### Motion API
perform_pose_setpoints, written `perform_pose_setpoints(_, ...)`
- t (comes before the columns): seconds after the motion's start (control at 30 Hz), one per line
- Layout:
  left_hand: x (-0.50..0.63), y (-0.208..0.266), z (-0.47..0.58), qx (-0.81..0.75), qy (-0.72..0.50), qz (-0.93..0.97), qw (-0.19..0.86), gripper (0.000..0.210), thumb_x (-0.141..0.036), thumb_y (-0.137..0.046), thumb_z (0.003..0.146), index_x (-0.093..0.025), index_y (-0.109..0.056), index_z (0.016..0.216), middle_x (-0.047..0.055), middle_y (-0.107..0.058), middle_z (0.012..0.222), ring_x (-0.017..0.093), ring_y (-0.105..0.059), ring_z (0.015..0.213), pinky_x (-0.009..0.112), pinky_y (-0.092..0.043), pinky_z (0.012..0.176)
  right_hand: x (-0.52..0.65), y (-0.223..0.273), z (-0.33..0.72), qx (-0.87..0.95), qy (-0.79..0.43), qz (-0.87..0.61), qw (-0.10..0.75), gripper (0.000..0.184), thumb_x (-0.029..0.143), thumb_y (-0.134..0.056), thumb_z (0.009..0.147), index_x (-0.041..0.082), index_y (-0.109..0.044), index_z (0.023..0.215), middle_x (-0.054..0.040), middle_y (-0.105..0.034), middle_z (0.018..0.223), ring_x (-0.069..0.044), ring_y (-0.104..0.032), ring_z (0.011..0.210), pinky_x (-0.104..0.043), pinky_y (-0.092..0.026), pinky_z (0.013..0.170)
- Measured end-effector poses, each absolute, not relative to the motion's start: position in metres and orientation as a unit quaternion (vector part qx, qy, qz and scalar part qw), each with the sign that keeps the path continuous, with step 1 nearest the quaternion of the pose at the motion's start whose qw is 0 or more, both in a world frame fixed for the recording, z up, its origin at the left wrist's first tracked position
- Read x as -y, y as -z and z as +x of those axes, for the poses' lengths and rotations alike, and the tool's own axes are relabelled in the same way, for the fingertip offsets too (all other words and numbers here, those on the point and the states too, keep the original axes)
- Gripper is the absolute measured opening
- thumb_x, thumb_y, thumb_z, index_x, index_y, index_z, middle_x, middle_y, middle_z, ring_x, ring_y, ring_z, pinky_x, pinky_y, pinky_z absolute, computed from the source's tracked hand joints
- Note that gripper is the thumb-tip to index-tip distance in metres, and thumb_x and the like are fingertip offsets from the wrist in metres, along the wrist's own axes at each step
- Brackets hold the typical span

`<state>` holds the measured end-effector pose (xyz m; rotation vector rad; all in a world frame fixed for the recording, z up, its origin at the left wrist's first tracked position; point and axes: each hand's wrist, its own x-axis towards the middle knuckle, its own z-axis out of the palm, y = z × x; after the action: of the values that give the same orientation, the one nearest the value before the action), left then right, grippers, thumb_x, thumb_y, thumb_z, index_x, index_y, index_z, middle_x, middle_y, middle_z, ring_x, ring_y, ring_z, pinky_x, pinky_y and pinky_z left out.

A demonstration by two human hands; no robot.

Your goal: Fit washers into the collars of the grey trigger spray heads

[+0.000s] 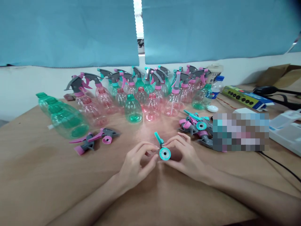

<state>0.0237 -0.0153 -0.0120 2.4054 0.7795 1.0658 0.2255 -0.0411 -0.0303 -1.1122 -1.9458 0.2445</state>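
Above the table's near middle I hold a teal and grey spray trigger head (165,153), its round collar opening facing me and its teal lever pointing up and left. My left hand (139,160) pinches it from the left with thumb and fingertips. From the other side, my right hand (184,155) grips it between fingers and thumb. Two pink and grey trigger heads (87,144) lie to the left of my hands. A pile of pink, teal and grey trigger heads (201,126) lies to the right. Uncapped green bottle (133,110) and pink bottle (152,108) stand beyond my hands.
Several bottles with trigger heads (175,91) crowd the back by the wall. Green bottles (68,121) lie or lean at left. At right are a blue-capped bottle (217,86), a white oval object (212,109), a long box (246,97), a clear plastic case (288,125) and a black cable (282,164).
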Motion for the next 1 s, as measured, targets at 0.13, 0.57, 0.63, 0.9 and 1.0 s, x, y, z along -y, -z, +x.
perform_pose_setpoints(0.13,0.017,0.012,0.022,-0.243,-0.339,0.890,0.184,0.024,-0.019,-0.056,0.083,-0.022,-0.058,0.107,0.008,-0.056,0.104,0.018,-0.060,0.089,0.031,-0.054,0.076,0.040,0.030,0.227,0.778,-0.094,-0.462,0.415,0.020,0.025,-0.072,0.075,0.023,-0.057,0.089,-0.0028,-0.065,0.098,-0.023,-0.059,0.100,-0.047,-0.030,0.097)
perform_pose_setpoints(0.57,0.027,0.015,0.028,-0.269,-0.281,0.914,0.113,0.035,-0.026,-0.056,0.083,-0.023,-0.050,0.118,0.008,-0.054,0.106,0.015,-0.060,0.074,0.030,-0.054,0.066,0.039,0.035,0.227,0.781,-0.159,-0.416,0.438,0.020,0.029,-0.069,0.077,0.022,-0.052,0.086,-0.0117,-0.051,0.127,-0.027,-0.053,0.116,-0.048,-0.047,0.094)
perform_pose_setpoints(0.63,0.028,0.017,0.029,-0.260,-0.275,0.922,0.080,0.036,-0.025,-0.056,0.083,-0.021,-0.048,0.119,0.008,-0.054,0.106,0.016,-0.060,0.074,0.030,-0.055,0.064,0.038,0.036,0.227,0.780,-0.162,-0.411,0.444,0.020,0.030,-0.068,0.078,0.022,-0.052,0.086,-0.0118,-0.052,0.127,-0.026,-0.054,0.115,-0.046,-0.048,0.093)
perform_pose_setpoints(0.9,0.022,0.013,0.036,-0.256,-0.290,0.922,0.002,0.026,-0.020,-0.055,0.083,-0.018,-0.051,0.109,0.009,-0.059,0.099,0.020,-0.061,0.080,0.030,-0.054,0.063,0.035,0.035,0.228,0.794,-0.146,-0.388,0.445,0.019,0.023,-0.068,0.077,0.021,-0.051,0.086,-0.0115,-0.051,0.130,-0.026,-0.046,0.125,-0.045,-0.045,0.099)
perform_pose_setpoints(1.0,0.023,0.012,0.037,-0.261,-0.305,0.916,-0.008,0.021,-0.020,-0.057,0.082,-0.019,-0.053,0.103,0.007,-0.061,0.095,0.021,-0.060,0.082,0.031,-0.053,0.067,0.036,0.034,0.226,0.790,-0.141,-0.391,0.451,0.019,0.019,-0.068,0.076,0.021,-0.051,0.083,-0.0115,-0.052,0.128,-0.026,-0.046,0.125,-0.045,-0.045,0.099)
